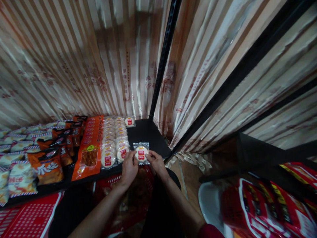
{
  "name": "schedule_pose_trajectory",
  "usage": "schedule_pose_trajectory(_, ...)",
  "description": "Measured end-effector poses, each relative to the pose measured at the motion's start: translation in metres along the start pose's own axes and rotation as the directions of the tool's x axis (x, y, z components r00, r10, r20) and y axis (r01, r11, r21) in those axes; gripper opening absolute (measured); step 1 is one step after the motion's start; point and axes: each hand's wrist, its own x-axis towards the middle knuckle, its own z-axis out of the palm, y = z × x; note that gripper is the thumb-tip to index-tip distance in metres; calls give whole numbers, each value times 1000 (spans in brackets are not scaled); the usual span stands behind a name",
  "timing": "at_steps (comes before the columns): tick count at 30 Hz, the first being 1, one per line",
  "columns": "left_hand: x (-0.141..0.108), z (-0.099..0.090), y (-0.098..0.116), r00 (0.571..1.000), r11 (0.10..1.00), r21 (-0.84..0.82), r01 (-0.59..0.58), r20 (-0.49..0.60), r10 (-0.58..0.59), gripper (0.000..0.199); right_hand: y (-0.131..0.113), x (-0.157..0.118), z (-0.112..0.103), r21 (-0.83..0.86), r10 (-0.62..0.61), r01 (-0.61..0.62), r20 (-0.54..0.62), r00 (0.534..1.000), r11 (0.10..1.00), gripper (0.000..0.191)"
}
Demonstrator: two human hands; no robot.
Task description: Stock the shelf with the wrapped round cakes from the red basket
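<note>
Remotely, I hold a round snack packet [141, 154] at the black shelf's [156, 132] front edge, my left hand [130, 168] pinched on its eight o'clock side, my right hand [157, 162] pinched at four o'clock. Rows of matching packets [122, 138] lie at ten o'clock; a long orange bag [86, 142] lies beyond, at nine.
</note>
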Motion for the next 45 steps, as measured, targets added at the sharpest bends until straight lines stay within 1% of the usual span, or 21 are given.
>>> schedule_pose_trajectory(3, 9, 6, -1, 1000, 999, 50, -10, 8, 9, 34, 1, 12, 0, -52, -18, 18, 0, 1000, 998, 44)
schedule_pose_trajectory(7, 17, 13, -3, 1000, 991, 135, 4, 10, -5, 37, 2, 23, -1, -104, -35, 36, 14, 999, 994, 42)
schedule_pose_trajectory(11, 23, 19, -2, 1000, 980, 198, 8, 3, -9, 38, 3, 35, -3, -256, -79, 69, -32, 996, 964, 33)
schedule_pose_trajectory(14, 29, 24, -1, 1000, 974, 227, 17, 11, -20, 38, 1, 44, -4, -384, -91, 61, -62, 994, 921, 28)
schedule_pose_trajectory(17, 36, 31, -4, 998, 971, 234, 37, 33, -46, 40, -2, 53, -3, -447, -96, 52, -77, 992, 893, 25)
schedule_pose_trajectory(20, 42, 38, -7, 997, 974, 219, 51, 42, -61, 41, -3, 62, -2, -455, -80, 34, -83, 993, 890, 22)
schedule_pose_trajectory(24, 48, 44, -9, 992, 969, 234, 79, 81, -100, 42, -2, 73, 1, -449, -48, 6, -82, 995, 894, 21)
schedule_pose_trajectory(29, 53, 49, -10, 986, 969, 226, 102, 108, -129, 45, -6, 83, 8, -490, -53, -10, -115, 992, 872, 18)
schedule_pose_trajectory(34, 59, 59, -16, 994, 987, 136, 90, 46, -97, 48, -5, 100, 17, -487, -100, 36, -107, 989, 872, 18)
schedule_pose_trajectory(39, 71, 66, -20, 993, 991, 71, 115, 27, -117, 50, -2, 121, 25, -500, -125, 60, -96, 987, 864, 22)
schedule_pose_trajectory(42, 84, 69, -21, 987, 987, 32, 156, 29, -157, 48, -5, 133, 29, -531, -139, 73, -86, 987, 844, 23)
schedule_pose_trajectory(45, 100, 72, -21, 972, 972, 1, 235, 17, -235, 44, -8, 144, 35, -525, -144, 85, -72, 987, 847, 25)
